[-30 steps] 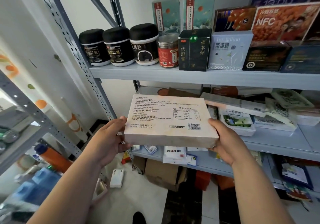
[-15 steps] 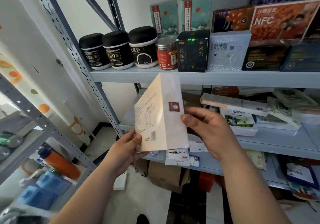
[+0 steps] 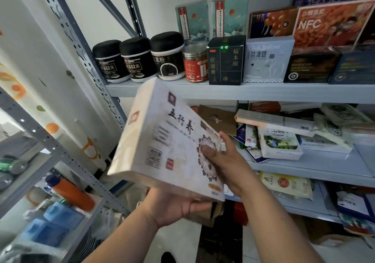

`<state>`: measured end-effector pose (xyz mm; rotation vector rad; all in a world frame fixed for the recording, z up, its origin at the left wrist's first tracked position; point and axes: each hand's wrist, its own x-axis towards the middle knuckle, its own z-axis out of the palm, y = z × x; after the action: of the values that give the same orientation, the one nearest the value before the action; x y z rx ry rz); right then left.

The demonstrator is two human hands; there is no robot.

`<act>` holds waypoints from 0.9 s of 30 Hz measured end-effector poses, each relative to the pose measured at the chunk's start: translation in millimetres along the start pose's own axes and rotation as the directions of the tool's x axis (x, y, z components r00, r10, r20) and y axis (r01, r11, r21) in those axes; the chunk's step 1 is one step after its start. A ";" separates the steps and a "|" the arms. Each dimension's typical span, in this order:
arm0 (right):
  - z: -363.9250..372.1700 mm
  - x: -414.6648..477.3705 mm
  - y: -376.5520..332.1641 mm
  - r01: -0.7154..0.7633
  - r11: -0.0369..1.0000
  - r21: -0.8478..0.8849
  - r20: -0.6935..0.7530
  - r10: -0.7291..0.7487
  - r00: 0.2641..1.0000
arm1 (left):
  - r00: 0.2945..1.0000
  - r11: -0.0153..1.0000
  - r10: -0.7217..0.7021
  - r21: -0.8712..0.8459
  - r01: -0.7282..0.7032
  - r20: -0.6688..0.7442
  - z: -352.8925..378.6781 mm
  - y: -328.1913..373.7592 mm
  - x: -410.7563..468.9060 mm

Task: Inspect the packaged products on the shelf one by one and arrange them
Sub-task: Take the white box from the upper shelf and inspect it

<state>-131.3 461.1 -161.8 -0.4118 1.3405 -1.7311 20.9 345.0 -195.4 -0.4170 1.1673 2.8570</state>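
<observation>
The cream box [image 3: 162, 140] carries black calligraphy, dark red seals and a black lacy medallion; the jars [image 3: 110, 61] are black with white bands; the can [image 3: 195, 63] wears a red label; the green box [image 3: 225, 61] is very dark, the blue box [image 3: 267, 59] pale, the NFC box [image 3: 332, 23] orange; the shelf [image 3: 243, 92] is grey.

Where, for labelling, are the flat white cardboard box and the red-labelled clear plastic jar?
Flat white cardboard box [image 3: 172, 140]: head view, printed front face.
Red-labelled clear plastic jar [image 3: 195, 69]: head view, red label.
</observation>
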 end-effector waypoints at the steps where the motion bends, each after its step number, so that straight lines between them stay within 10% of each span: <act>1: -3.9 0.2 0.2 0.010 0.999 0.053 -0.009 -0.009 1.000 | 1.000 1.000 0.018 -0.004 -0.018 -0.005 -0.4 1.1 -1.2; 6: -26.9 -5.5 -14.3 0.187 0.974 0.127 -0.108 -0.174 0.979 | 0.992 0.970 0.125 0.213 -0.116 -0.031 -15.6 25.8 -15.4; 11: -44.7 -14.6 -21.1 0.328 0.944 0.015 -0.228 -0.316 0.921 | 0.978 0.980 0.185 -0.054 -0.191 -0.100 -37.6 70.5 -37.4; 17: -36.6 -26.5 -30.3 0.370 0.889 -0.268 -0.226 -0.431 0.873 | 0.903 0.894 0.352 0.374 -0.247 -0.246 -31.9 74.6 -39.3; 24: -6.8 -35.3 -50.1 0.361 0.597 -0.716 -0.045 -0.556 0.830 | 0.809 0.779 0.525 0.531 -0.333 -0.264 -35.3 83.0 -50.4; 27: 9.0 -38.8 -64.1 0.328 0.305 -0.894 0.117 -0.548 0.828 | 0.720 0.674 0.642 0.640 -0.368 -0.263 -30.8 96.5 -63.5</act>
<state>-131.3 488.2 -91.5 -1.3579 2.4764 -1.2861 77.3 259.1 -134.2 -0.9003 2.4965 2.6587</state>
